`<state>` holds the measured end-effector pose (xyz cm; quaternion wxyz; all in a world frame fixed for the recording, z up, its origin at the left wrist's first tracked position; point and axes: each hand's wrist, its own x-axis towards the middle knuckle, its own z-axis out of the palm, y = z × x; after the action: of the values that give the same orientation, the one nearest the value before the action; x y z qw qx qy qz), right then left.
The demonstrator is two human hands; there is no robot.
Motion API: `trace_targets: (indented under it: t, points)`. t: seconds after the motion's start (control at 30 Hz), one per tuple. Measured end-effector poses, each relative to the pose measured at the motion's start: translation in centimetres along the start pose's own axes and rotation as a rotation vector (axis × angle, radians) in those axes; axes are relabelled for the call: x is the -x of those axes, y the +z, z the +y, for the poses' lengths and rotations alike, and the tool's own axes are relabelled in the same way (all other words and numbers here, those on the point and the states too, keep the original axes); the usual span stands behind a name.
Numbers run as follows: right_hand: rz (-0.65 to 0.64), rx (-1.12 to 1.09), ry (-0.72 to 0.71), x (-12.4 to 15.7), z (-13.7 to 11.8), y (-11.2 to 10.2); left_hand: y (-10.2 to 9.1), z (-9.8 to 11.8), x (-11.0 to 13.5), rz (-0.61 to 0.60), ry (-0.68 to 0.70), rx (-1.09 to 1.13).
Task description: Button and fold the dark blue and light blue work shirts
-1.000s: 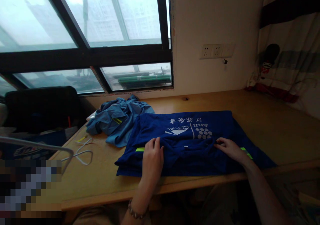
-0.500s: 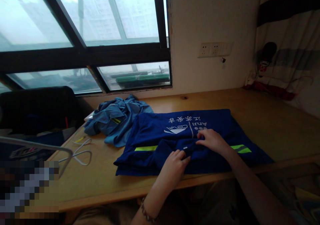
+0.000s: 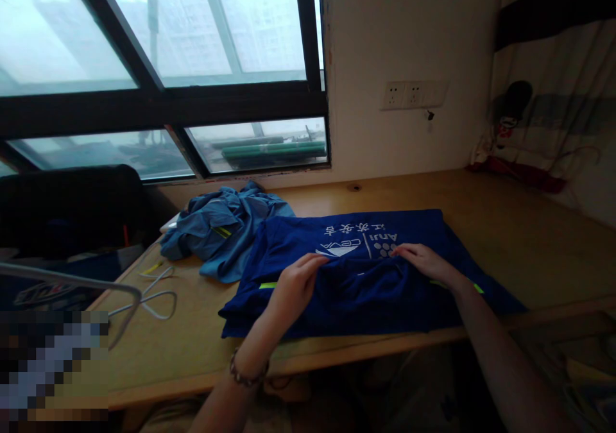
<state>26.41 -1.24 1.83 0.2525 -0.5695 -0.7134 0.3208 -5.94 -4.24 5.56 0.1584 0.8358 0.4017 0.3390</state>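
A dark blue work jacket (image 3: 356,305) with white lettering and yellow-green reflective strips lies folded at the table's front edge, its printing upside down to me. My left hand (image 3: 293,285), wearing a beaded bracelet at the wrist, pinches the collar edge just below the white logo. On the other side, my right hand (image 3: 427,263) has thumb and fingers closed on the same collar near the printed dots. Between the hands the collar cloth is raised and bunched, with a small white label showing. My left fingertips are partly hidden.
A crumpled lighter blue garment (image 3: 226,221) lies behind the jacket on the left. White cable (image 3: 163,305) loops over the wooden table (image 3: 158,362). A black chair back (image 3: 72,195) stands at far left, and a striped curtain (image 3: 543,74) hangs at right.
My left hand has moved left and away from me, and my right hand slightly right. The collar cloth between them is now spread wider and lifted towards the logo.
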Motion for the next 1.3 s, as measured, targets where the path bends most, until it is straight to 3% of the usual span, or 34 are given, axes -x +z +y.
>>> trace_targets:
  t: [0.1, 0.17, 0.23, 0.33, 0.43, 0.6, 0.7, 0.77, 0.87, 0.93, 1.0, 1.07, 1.2, 1.3]
  points:
    - [0.109, 0.147, -0.028, -1.1, 1.1, -1.3, -0.1, -3.4, -2.6, -0.134, -0.028, -0.117]
    - [0.16, 0.378, -0.023, -2.1, 2.1, -1.0, 1.0, -5.9, -3.5, -0.277, -0.072, -0.237]
    - [0.164, 0.592, 0.051, -2.6, 3.4, -0.2, 2.2, -8.3, -3.7, -0.347, -0.163, -0.394]
    - [0.149, 0.741, 0.175, -2.8, 5.3, 1.1, 3.4, -11.0, -3.1, -0.303, -0.297, -0.575]
    - [0.173, 0.753, 0.162, -2.5, 6.3, 1.5, 3.7, -12.3, -2.6, -0.244, -0.329, -0.63]
    - [0.319, 0.6, 0.019, -2.5, 5.7, 1.3, 3.4, -11.4, -2.3, -0.102, -0.242, -0.56]
    - [0.356, 0.301, -0.078, -2.2, 4.3, 1.2, 3.0, -9.7, -2.2, -0.002, -0.179, -0.268]
    - [0.254, 0.062, -0.046, -1.6, 3.2, 1.2, 2.8, -8.5, -2.2, -0.021, -0.242, 0.01]
    - [0.023, -0.219, 0.043, -0.4, 1.7, 0.9, 2.6, -7.2, -2.2, -0.186, -0.46, 0.327]
    - [-0.096, -0.353, 0.054, 0.3, 0.9, 0.7, 2.7, -6.8, -2.2, -0.304, -0.543, 0.4]
    - [-0.172, -0.405, 0.017, 0.7, 0.4, 0.7, 3.0, -6.7, -2.3, -0.357, -0.515, 0.411]
    - [-0.191, -0.376, -0.021, 0.6, 0.3, 1.0, 3.4, -6.8, -2.2, -0.293, -0.461, 0.43]
    - [-0.221, -0.351, -0.033, -0.1, 1.0, 1.8, 4.1, -7.1, -2.1, -0.009, -0.491, 0.511]
    - [-0.193, -0.309, -0.047, -0.2, 1.0, 1.6, 4.5, -7.4, -2.1, 0.058, -0.509, 0.522]
